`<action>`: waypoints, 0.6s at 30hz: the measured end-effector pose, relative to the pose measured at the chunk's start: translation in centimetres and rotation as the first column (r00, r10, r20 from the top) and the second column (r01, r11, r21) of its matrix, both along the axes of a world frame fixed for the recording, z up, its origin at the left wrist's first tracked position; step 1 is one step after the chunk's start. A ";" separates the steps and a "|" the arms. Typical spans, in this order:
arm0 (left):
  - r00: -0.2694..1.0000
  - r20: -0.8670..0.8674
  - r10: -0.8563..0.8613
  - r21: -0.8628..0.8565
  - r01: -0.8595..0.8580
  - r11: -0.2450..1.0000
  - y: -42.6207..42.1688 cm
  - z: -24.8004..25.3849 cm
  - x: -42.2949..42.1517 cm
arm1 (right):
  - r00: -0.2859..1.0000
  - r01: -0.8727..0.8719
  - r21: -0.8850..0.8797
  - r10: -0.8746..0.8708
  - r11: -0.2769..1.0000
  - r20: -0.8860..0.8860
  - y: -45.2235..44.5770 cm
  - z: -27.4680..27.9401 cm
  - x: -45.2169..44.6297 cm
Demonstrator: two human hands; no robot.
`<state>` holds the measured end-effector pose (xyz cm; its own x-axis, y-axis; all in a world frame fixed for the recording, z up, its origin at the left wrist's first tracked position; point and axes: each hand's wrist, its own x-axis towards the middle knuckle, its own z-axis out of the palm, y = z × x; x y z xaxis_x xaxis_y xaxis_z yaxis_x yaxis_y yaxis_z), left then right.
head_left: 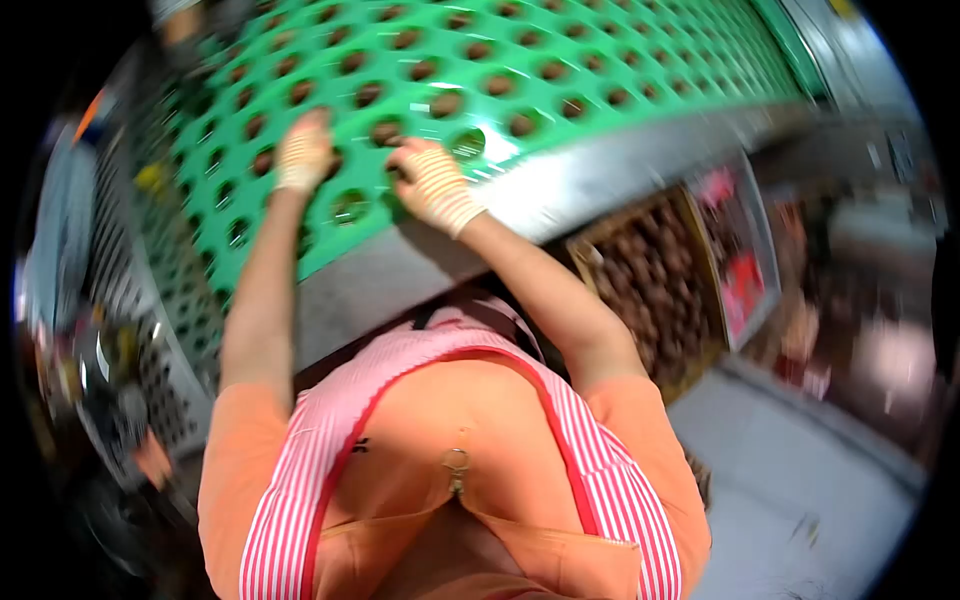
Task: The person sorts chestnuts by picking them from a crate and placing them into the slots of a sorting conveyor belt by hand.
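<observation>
Both hands wear pale gloves with yellow-orange stripes and bare fingertips. My left hand (303, 155) reaches over a green holed sheet (330, 245), between its rows of holes; its fingers are blurred. To its right, my right hand (435, 185) lies at the sheet's near edge with fingers curled. Something dark shows at those fingertips, too blurred to name. Small round brown pieces sit in most of the holes, one brown piece (386, 131) just beyond my right fingers. A few holes near my hands, such as the hole (349, 207), show no brown piece.
A metal ledge (550, 190) runs along the sheet's near side. Right of my arm stands a box (712, 290) full of brown pieces, beside a pale bin (768, 265) with red and pink items. A perforated metal panel (165, 370) borders the left.
</observation>
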<state>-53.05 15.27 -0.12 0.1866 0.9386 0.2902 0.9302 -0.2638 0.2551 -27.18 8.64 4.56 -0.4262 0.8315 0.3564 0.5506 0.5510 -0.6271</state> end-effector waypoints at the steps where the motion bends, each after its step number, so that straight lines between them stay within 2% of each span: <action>1: 0.997 -0.071 -0.027 -0.063 0.022 0.998 0.1 -0.2 0.7 | 0.993 0.078 0.034 -0.075 0.996 -0.088 -2.6 -0.1 2.7; 3: 0.998 -0.026 -0.061 -0.063 0.059 0.996 -0.1 -0.2 1.6 | 0.972 0.218 -0.064 -0.223 0.974 -0.073 -7.0 1.0 7.9; 4: 0.998 -0.040 -0.053 0.078 0.056 0.995 0.3 -2.2 0.9 | 0.946 0.313 -0.076 -0.318 0.947 -0.060 -9.1 1.2 10.3; 5: 0.988 -0.151 0.023 0.020 -0.020 1.000 1.1 -3.3 0.4 | 0.916 0.397 -0.128 -0.402 0.909 -0.017 -11.4 2.0 12.6; 7: 0.906 -0.404 0.127 0.069 -0.108 0.992 0.4 -1.7 2.2 | 0.823 0.567 -0.141 -0.565 0.812 0.058 -16.1 2.6 17.0; 8: 0.896 -0.428 0.119 0.024 -0.121 0.992 0.5 -1.9 1.9 | 0.779 0.624 -0.136 -0.627 0.770 0.023 -18.3 3.1 18.9; 9: 0.883 -0.454 0.119 -0.011 -0.139 0.990 1.1 -2.1 1.3 | 0.696 0.718 -0.020 -0.716 0.696 0.053 -20.5 2.3 20.9; 10: 0.847 -0.520 0.110 -0.013 -0.137 0.991 1.5 -2.2 1.0 | 0.599 0.801 -0.095 -0.793 0.591 0.111 -22.9 3.4 23.1; 11: 0.877 -0.463 0.128 -0.010 -0.149 0.989 1.6 -1.5 2.0 | 0.500 0.866 -0.048 -0.863 0.498 0.069 -25.3 3.2 25.6; 12: 0.900 -0.410 0.148 -0.009 -0.166 0.986 1.3 -0.3 3.7 | 0.376 0.923 -0.118 -0.922 0.365 0.093 -28.1 2.3 28.4; 13: 0.918 -0.357 0.172 -0.015 -0.190 0.982 0.8 0.7 5.2 | 0.270 0.961 -0.106 -0.945 0.254 0.183 -30.9 3.3 30.4; 14: 0.974 -0.225 0.017 0.111 0.008 0.994 0.6 1.0 7.6 | 0.137 0.989 -0.089 -0.936 0.114 0.323 -33.5 2.4 32.0; 15: 0.990 -0.013 -0.142 0.069 0.143 0.987 -1.8 4.0 13.2 | 0.102 0.975 -0.219 -0.929 0.023 0.357 -34.8 2.0 32.9; 16: 0.961 0.174 -0.215 -0.001 0.219 0.976 -5.5 6.8 19.6 | 0.158 0.939 -0.343 -0.931 0.037 0.330 -35.2 2.0 33.1; 17: 0.852 0.398 -0.341 -0.067 0.398 0.915 -7.8 6.3 23.4 | 0.212 0.885 -0.462 -0.931 0.055 0.296 -35.4 1.9 33.2; 18: 0.823 0.509 -0.253 -0.339 0.462 0.820 -12.2 9.3 29.2 | 0.279 0.891 -0.441 -0.893 0.105 0.352 -35.0 1.1 33.1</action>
